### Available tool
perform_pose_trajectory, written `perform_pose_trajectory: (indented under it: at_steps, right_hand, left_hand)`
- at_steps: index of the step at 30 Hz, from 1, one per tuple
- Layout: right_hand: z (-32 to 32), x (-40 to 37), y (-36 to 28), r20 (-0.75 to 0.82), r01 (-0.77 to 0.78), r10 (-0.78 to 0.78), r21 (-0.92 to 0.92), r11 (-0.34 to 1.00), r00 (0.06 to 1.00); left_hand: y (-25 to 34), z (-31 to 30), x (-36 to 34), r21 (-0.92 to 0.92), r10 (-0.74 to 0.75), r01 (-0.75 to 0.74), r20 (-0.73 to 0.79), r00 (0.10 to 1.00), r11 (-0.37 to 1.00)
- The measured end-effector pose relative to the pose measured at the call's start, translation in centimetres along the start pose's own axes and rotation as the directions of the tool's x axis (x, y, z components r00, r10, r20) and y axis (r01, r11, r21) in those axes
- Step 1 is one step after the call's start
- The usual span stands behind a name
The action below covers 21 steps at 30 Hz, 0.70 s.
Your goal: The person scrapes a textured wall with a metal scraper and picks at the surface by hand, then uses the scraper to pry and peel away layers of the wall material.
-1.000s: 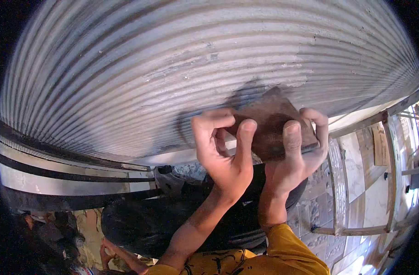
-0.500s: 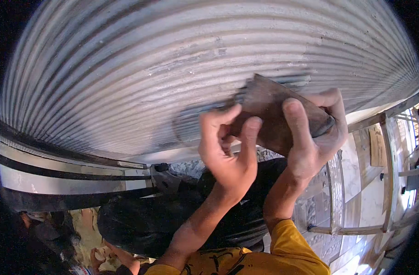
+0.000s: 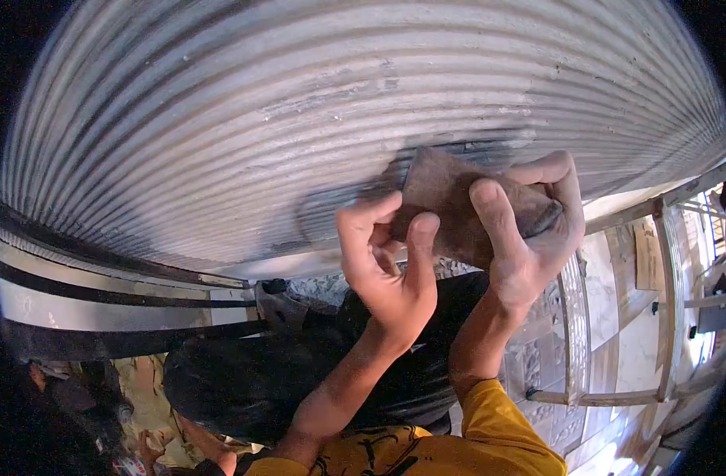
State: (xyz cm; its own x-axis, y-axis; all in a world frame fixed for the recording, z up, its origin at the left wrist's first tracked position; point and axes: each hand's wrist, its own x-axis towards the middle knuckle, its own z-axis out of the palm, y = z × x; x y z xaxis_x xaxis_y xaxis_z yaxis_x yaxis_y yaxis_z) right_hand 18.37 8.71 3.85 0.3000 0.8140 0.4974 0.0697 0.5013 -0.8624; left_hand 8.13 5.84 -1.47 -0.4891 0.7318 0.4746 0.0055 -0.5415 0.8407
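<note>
A brown, matte piece of sandpaper (image 3: pixel 445 190), seemingly folded, is held in front of the ribbed, whitish panel (image 3: pixel 284 143). My right hand (image 3: pixel 530 258) grips its right part, thumb across the near face and fingers curled behind. At the lower left edge is my left hand (image 3: pixel 391 289), with its thumb over the near face and its curled index finger against the side. The left hand's other fingers are partly hidden. Grey smudges and shadow show on the grooves behind the sheet.
A metal ladder-like frame (image 3: pixel 573 333) stands at the right above a tiled floor (image 3: pixel 609 278). Dark and white rails (image 3: pixel 125 309) run along the left. Another person's hand (image 3: pixel 150 446) shows at the lower left. A cardboard piece (image 3: pixel 647 254) lies at the right.
The sandpaper has turned flatter and shifted slightly left and down with both hands. Its blurred left edge now looks sharper.
</note>
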Motion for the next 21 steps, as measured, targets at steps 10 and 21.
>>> perform_pose_trajectory:
  at_steps: [10,21]
  right_hand:
    - [-1.7,-3.1,-0.7,-0.221,0.219,-0.194,0.095,0.971,0.956]
    - [-5.1,2.4,-4.0,0.261,0.581,-0.521,-0.428,0.692,0.813]
  left_hand:
    - [1.6,-1.2,2.4,0.255,0.307,-0.359,0.223,0.925,0.898]
    - [-0.6,-1.1,4.7,0.640,0.567,-0.638,0.359,0.741,0.429]
